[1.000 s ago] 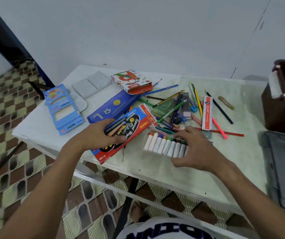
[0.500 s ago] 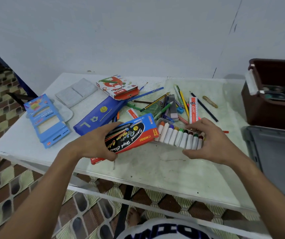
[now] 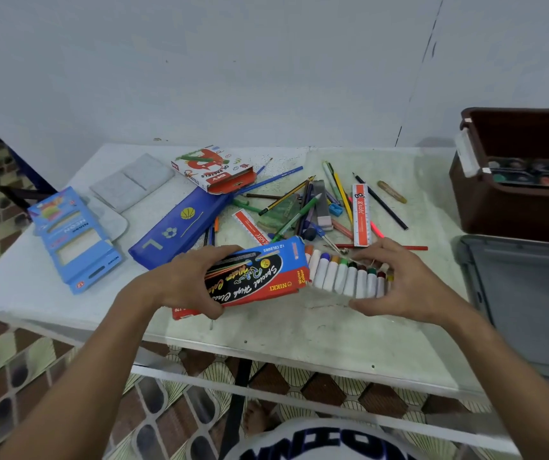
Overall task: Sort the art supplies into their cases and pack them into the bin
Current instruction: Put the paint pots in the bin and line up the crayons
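Left hand [image 3: 180, 283] grips watercolour box [image 3: 256, 277] at table [image 3: 299, 330] front edge. Right hand [image 3: 409, 283] pinches row of paint tubes [image 3: 346, 277] at box's 3 o'clock mouth. Tubes light, loose, likely to scatter: hold both row ends. Box thin card: avoid crushing.

Soft even indoor light, faint shadows, wide-angle edge distortion, slightly soft focus

Pale wall [image 3: 233, 61], white table [image 3: 299, 327], brown patterned floor tiles [image 3: 17, 376]

Bare forearms; white shirt [image 3: 326, 443], dark block lettering
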`<state>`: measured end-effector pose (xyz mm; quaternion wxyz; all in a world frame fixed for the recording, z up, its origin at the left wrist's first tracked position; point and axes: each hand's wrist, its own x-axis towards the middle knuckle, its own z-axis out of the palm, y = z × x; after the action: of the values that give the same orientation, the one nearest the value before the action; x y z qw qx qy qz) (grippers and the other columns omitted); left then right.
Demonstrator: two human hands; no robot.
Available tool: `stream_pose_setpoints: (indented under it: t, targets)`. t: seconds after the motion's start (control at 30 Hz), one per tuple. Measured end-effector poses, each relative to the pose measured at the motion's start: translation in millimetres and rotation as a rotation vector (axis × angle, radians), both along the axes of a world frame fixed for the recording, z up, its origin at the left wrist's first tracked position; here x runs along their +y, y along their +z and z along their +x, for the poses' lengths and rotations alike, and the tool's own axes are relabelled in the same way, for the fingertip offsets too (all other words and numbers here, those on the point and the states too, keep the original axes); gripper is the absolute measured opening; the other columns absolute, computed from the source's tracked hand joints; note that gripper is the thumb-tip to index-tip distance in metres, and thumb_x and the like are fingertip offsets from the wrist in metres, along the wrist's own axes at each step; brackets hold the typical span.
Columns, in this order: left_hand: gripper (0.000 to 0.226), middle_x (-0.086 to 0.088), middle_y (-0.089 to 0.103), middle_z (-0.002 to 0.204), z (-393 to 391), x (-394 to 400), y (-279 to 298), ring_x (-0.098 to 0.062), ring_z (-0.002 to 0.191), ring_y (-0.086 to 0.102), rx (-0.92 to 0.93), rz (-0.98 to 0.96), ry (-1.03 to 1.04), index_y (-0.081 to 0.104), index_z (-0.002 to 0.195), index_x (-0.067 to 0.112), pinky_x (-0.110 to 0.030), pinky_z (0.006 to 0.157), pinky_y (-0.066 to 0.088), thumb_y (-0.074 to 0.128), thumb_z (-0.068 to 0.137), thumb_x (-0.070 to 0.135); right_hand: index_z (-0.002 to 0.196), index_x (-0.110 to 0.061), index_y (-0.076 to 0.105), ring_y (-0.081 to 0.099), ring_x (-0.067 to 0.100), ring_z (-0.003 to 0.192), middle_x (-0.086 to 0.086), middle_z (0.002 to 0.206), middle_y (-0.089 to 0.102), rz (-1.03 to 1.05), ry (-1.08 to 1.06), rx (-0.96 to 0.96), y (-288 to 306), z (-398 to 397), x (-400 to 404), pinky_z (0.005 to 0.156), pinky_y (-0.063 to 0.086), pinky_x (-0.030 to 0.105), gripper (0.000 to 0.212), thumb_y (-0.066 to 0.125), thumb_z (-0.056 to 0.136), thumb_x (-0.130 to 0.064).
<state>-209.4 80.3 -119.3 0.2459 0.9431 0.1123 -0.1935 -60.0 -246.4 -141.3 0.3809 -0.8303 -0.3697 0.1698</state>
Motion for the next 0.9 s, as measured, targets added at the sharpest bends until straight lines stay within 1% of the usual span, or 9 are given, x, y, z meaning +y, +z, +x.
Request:
stream_pose_setpoints:
  t: [0.1,0.17,0.3,0.47,0.57,0.63,0.7,0.8,0.9]
  targets:
    - [0.105,0.017,0.043,0.123,6.8,-7.3,-1.6,-0.007,0.113,0.045,0.017,0.098,-0.081,0.018,0.144,0.047,-0.039,0.101,0.042,0.073,0.055,0.047,0.121,-0.027,0.057,0.048,-0.003,0.109,-0.020,0.115,0.047,-0.013,0.043,0.010,-1.4,0.1,1.8,0.087,0.045,0.020,0.075,0.087,0.055,-0.043]
    - [0.107,0.015,0.043,0.123,12.0,-9.6,-2.1,-0.010,0.114,0.044,0.036,0.129,-0.107,0.016,0.145,0.046,-0.041,0.104,0.039,0.071,0.054,0.049,0.120,-0.028,0.058,0.048,-0.002,0.109,-0.019,0.114,0.048,-0.011,0.062,0.023,-0.5,1.4,2.3,0.089,0.046,0.023,0.075,0.083,0.053,-0.048]
    - [0.108,0.013,0.041,0.123,20.0,-8.1,-1.1,-0.012,0.115,0.042,0.075,0.174,-0.144,0.012,0.145,0.047,-0.043,0.105,0.038,0.073,0.057,0.048,0.122,-0.027,0.056,0.046,-0.002,0.111,-0.018,0.116,0.046,-0.037,0.111,0.026,0.2,7.5,-2.0,0.089,0.044,0.019,0.078,0.080,0.052,-0.051]
    - [0.107,0.011,0.041,0.117,26.6,-21.2,-3.2,-0.013,0.108,0.043,0.080,0.180,-0.231,0.010,0.145,0.048,-0.039,0.100,0.039,0.073,0.058,0.049,0.120,-0.033,0.056,0.045,0.000,0.110,-0.015,0.115,0.046,-0.083,0.147,0.014,-8.2,5.5,-4.8,0.091,0.045,0.020,0.072,0.087,0.056,-0.044]
    - [0.107,0.010,0.042,0.122,31.8,-37.0,-7.5,-0.014,0.109,0.042,0.034,0.170,-0.295,0.011,0.145,0.049,-0.038,0.101,0.035,0.075,0.059,0.048,0.117,-0.043,0.054,0.049,0.004,0.108,-0.014,0.112,0.049,-0.054,0.159,0.008,-12.4,-3.4,3.3,0.089,0.046,0.019,0.070,0.087,0.056,-0.045]
    - [0.107,0.009,0.038,0.135,36.0,-48.4,-11.8,-0.015,0.116,0.040,0.029,0.137,-0.318,0.014,0.147,0.044,-0.035,0.102,0.034,0.078,0.061,0.044,0.123,-0.043,0.048,0.050,0.003,0.113,-0.016,0.117,0.051,-0.018,0.138,0.036,-16.5,-8.7,7.6,0.092,0.047,0.020,0.079,0.089,0.055,-0.044]
    - [0.108,0.007,0.032,0.142,37.9,-55.5,-16.7,-0.017,0.121,0.036,0.024,0.138,-0.325,0.014,0.148,0.040,-0.036,0.105,0.032,0.079,0.061,0.043,0.135,-0.042,0.036,0.045,0.000,0.118,-0.018,0.126,0.046,-0.046,0.108,0.059,-19.6,-12.5,8.0,0.098,0.047,0.026,0.097,0.089,0.054,-0.048]
    - [0.109,0.008,0.028,0.142,34.2,-54.5,-22.8,-0.017,0.124,0.032,-0.007,0.164,-0.304,0.013,0.148,0.040,-0.038,0.106,0.034,0.077,0.060,0.046,0.141,-0.044,0.027,0.036,-0.007,0.120,-0.021,0.131,0.039,-0.132,0.081,0.037,-20.2,-13.8,0.0,0.103,0.042,0.028,0.107,0.085,0.053,-0.057]
    - [0.106,0.011,0.028,0.139,27.4,-51.2,-26.4,-0.014,0.124,0.031,-0.055,0.168,-0.271,0.015,0.147,0.043,-0.037,0.105,0.037,0.075,0.060,0.051,0.144,-0.043,0.022,0.022,-0.004,0.122,-0.021,0.135,0.029,-0.236,0.027,-0.058,-15.6,-12.9,-15.0,0.105,0.028,0.026,0.113,0.081,0.051,-0.066]
